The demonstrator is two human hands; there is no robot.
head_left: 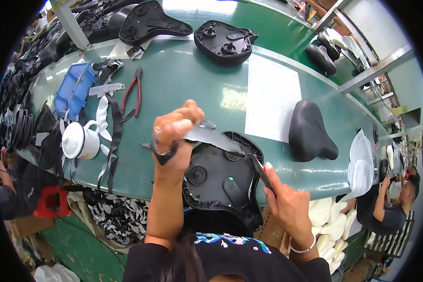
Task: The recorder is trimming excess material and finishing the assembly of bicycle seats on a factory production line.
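Observation:
A black bicycle saddle (pixel 210 164) lies underside up at the table's near edge, in front of my body. My left hand (pixel 177 126) is closed in a fist above its far left side, gripping a grey-black strip of cover material (pixel 211 137) that stretches right to the saddle's rim. A dark loop (pixel 165 152) hangs at that hand's wrist side; its kind is unclear. In my right hand (pixel 289 202) is a slim dark-handled knife (pixel 258 168), its tip at the saddle's right rim by the strip's end. My right fingers wrap the handle.
Red-handled pliers (pixel 137 91), a blue bin (pixel 74 89), a white enamel mug (pixel 81 140) and cut strips (pixel 113 141) lie left. Right are a paper sheet (pixel 273 98) and a finished-looking saddle (pixel 310 131). Two upturned saddles (pixel 226 42) (pixel 152 21) sit at the back. Co-workers flank the table.

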